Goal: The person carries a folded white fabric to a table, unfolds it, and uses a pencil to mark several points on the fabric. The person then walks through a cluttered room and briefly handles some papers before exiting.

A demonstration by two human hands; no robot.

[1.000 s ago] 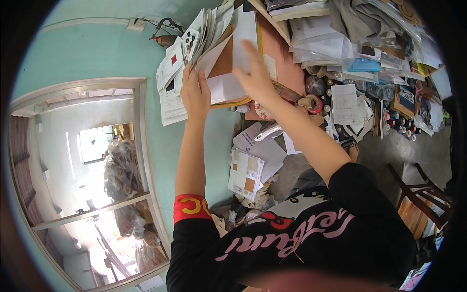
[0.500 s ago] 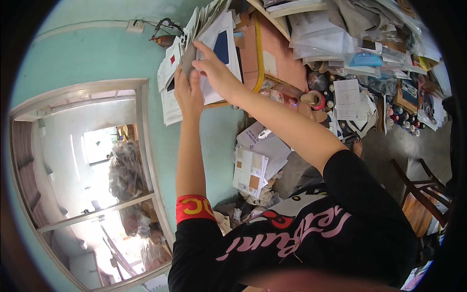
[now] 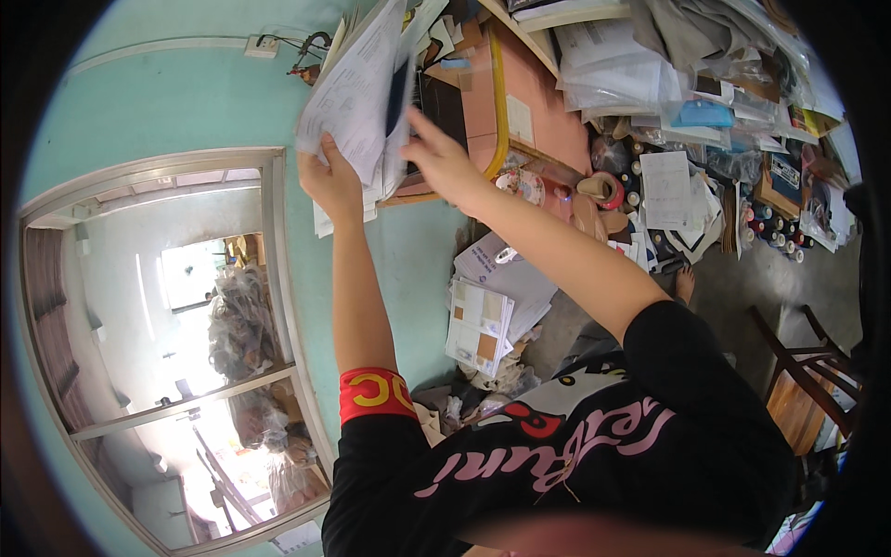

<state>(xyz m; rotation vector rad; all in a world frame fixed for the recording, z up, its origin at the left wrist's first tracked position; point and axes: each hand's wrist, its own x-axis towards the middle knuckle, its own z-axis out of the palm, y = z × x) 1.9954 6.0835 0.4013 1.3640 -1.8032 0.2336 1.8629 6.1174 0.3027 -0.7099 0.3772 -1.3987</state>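
Pale green painted wall [image 3: 167, 102] spans the upper left; near top centre, the left hand [image 3: 332, 184] grips printed white paper sheets [image 3: 357, 107], the right hand [image 3: 440, 160], fingers parted, beside their right edge, contact unclear.

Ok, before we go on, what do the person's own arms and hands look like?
Both the left hand and right hand are bare, without gloves. Black short sleeves cover the upper arms. A red armband with yellow lettering circles the left arm; no watch shows.
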